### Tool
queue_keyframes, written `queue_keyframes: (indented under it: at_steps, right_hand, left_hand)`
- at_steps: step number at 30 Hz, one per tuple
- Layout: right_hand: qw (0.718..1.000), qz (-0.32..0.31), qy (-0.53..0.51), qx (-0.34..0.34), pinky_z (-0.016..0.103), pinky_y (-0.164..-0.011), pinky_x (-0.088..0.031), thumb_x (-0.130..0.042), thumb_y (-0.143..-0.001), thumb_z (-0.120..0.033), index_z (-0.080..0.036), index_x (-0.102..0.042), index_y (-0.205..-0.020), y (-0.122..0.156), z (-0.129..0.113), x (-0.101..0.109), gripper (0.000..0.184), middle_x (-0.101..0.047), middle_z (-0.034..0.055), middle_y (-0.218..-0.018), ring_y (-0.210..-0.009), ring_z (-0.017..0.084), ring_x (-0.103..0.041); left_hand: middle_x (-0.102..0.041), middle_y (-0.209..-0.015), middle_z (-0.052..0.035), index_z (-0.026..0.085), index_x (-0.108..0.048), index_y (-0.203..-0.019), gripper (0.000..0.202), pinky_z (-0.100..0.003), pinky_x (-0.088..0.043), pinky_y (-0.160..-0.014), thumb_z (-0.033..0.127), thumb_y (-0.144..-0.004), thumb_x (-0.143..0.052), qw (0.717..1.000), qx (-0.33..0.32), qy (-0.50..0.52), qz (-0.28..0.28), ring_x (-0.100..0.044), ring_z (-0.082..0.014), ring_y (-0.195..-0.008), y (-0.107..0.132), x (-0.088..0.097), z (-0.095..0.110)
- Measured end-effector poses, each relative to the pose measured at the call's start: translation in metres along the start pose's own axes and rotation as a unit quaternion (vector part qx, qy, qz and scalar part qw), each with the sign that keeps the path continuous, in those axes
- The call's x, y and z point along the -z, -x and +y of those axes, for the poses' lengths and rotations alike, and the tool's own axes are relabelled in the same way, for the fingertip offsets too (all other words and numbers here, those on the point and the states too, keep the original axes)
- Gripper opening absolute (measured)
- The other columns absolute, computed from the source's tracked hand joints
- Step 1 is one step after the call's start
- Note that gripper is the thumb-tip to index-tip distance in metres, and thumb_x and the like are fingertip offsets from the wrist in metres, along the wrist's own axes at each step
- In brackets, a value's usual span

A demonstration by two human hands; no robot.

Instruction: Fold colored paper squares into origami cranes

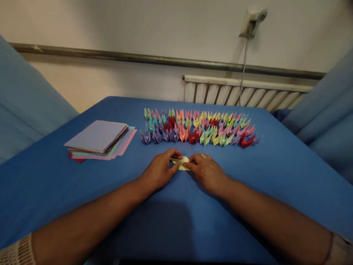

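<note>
Blue table (275,173): paper cranes (194,137), sheet stack (97,135), yellow paper (185,159)

The left hand (158,170) and right hand (209,173) touch folded yellow paper (185,159) on a blue surface (93,184); colourful paper cranes (194,136) stand beyond, a paper stack (97,135) left.

On the counter (275,165), a folded piece of paper (185,159) lies between the left hand (160,170) and the right hand (208,173), both touching it, with rows of paper cranes (194,136) behind it and a stack of paper sheets (96,135) to the left of the cranes and the left hand. Behind the counter's far edge stands the wall (151,29), with a rail (138,57) running along it, a radiator (220,80) below the rail on the right, and a socket (247,24) above, from which a cord (244,60) hangs down across the rail. One curtain (24,99) hangs to the counter's left, another curtain (328,99) to its right.
</note>
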State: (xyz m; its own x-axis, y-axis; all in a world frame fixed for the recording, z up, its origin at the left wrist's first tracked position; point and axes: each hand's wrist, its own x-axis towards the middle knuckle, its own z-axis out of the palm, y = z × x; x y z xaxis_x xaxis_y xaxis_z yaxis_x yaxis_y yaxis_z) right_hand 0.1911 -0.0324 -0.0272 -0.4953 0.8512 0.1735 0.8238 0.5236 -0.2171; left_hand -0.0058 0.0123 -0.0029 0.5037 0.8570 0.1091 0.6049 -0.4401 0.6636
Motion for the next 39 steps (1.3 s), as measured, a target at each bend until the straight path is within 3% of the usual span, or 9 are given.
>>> queue_keyframes:
  at_steps: [10, 14, 17, 21, 26, 30, 36, 39]
  right_hand:
    - [1.000, 0.004, -0.013, -0.009, 0.035, -0.080, -0.038, -0.046, -0.097, -0.021, -0.028, -0.062, -0.120, 0.000, 0.001, 0.000, 0.029, -0.062, 0.0057, -0.110, -0.097, 0.022, -0.052]
    - [1.000, -0.004, -0.018, -0.003, 0.035, -0.081, -0.038, -0.046, -0.097, -0.020, -0.023, -0.066, -0.112, 0.000, 0.004, 0.001, 0.025, -0.063, 0.0060, -0.111, -0.097, 0.021, -0.053]
    - [1.000, -0.003, -0.022, 0.001, 0.034, -0.083, -0.039, -0.045, -0.097, -0.020, -0.020, -0.066, -0.109, 0.000, 0.005, 0.001, 0.025, -0.064, 0.0069, -0.109, -0.097, 0.020, -0.054]
    - [0.999, 0.011, -0.033, -0.005, 0.035, -0.086, -0.040, -0.042, -0.097, -0.017, -0.014, -0.060, -0.120, 0.001, 0.005, 0.001, 0.030, -0.063, 0.0101, -0.110, -0.100, 0.021, -0.053]
    - [1.000, -0.004, 0.013, 0.000, 0.038, -0.082, -0.040, -0.045, -0.096, -0.020, -0.025, -0.052, -0.134, 0.003, 0.002, 0.002, 0.039, -0.058, 0.0087, -0.125, -0.102, 0.024, -0.051]
    - [0.999, -0.018, 0.041, -0.009, 0.039, -0.080, -0.039, -0.048, -0.092, -0.018, -0.025, -0.051, -0.135, 0.002, 0.000, 0.004, 0.044, -0.055, 0.0090, -0.131, -0.103, 0.026, -0.050]
    - [0.998, -0.030, 0.056, -0.005, 0.040, -0.080, -0.040, -0.045, -0.089, -0.016, -0.017, -0.052, -0.134, 0.002, -0.002, 0.005, 0.045, -0.055, 0.0119, -0.133, -0.104, 0.027, -0.050]
    - [0.997, -0.035, 0.070, 0.000, 0.041, -0.081, -0.040, -0.044, -0.090, -0.017, -0.015, -0.051, -0.135, 0.002, -0.003, 0.007, 0.045, -0.055, 0.0123, -0.134, -0.104, 0.028, -0.050]
  left_hand:
    - [-0.069, -0.115, -0.0049, 0.021, -0.055, -0.116, 0.028, -0.038, -0.052, -0.096, 0.028, -0.090, -0.051, 0.999, -0.031, 0.015, -0.042, -0.066, -0.0196, -0.106, 0.007, -0.007, -0.002]
    - [-0.067, -0.119, -0.0078, 0.019, -0.056, -0.119, 0.031, -0.039, -0.049, -0.097, 0.024, -0.089, -0.051, 0.991, -0.071, -0.093, -0.069, -0.063, -0.0221, -0.110, 0.012, -0.003, 0.004]
    - [-0.063, -0.124, -0.0114, 0.017, -0.058, -0.121, 0.034, -0.044, -0.043, -0.102, 0.023, -0.087, -0.054, 0.968, -0.121, -0.195, -0.098, -0.056, -0.0274, -0.118, 0.017, -0.002, 0.010]
    - [-0.063, -0.124, -0.0144, 0.014, -0.056, -0.124, 0.038, -0.050, -0.040, -0.103, 0.025, -0.088, -0.055, 0.939, -0.168, -0.277, -0.119, -0.053, -0.0327, -0.121, 0.023, -0.008, 0.011]
    - [-0.061, -0.127, -0.0187, 0.011, -0.058, -0.120, 0.036, -0.053, -0.039, -0.102, 0.030, -0.090, -0.051, 0.917, -0.213, -0.320, -0.106, -0.053, -0.0349, -0.122, 0.031, -0.013, 0.008]
    - [-0.065, -0.120, -0.0188, 0.011, -0.062, -0.114, 0.034, -0.052, -0.039, -0.101, 0.033, -0.089, -0.053, 0.915, -0.211, -0.321, -0.119, -0.057, -0.0343, -0.116, 0.034, -0.010, 0.013]
    - [-0.058, -0.132, -0.0176, 0.010, -0.054, -0.128, 0.049, -0.049, -0.035, -0.106, 0.038, -0.087, -0.056, 0.922, -0.190, -0.316, -0.121, -0.044, -0.0355, -0.130, 0.033, -0.012, 0.016]
    - [-0.059, -0.130, -0.0181, 0.008, -0.055, -0.126, 0.052, -0.049, -0.035, -0.105, 0.040, -0.086, -0.059, 0.913, -0.186, -0.337, -0.133, -0.047, -0.0367, -0.126, 0.031, -0.012, 0.015]
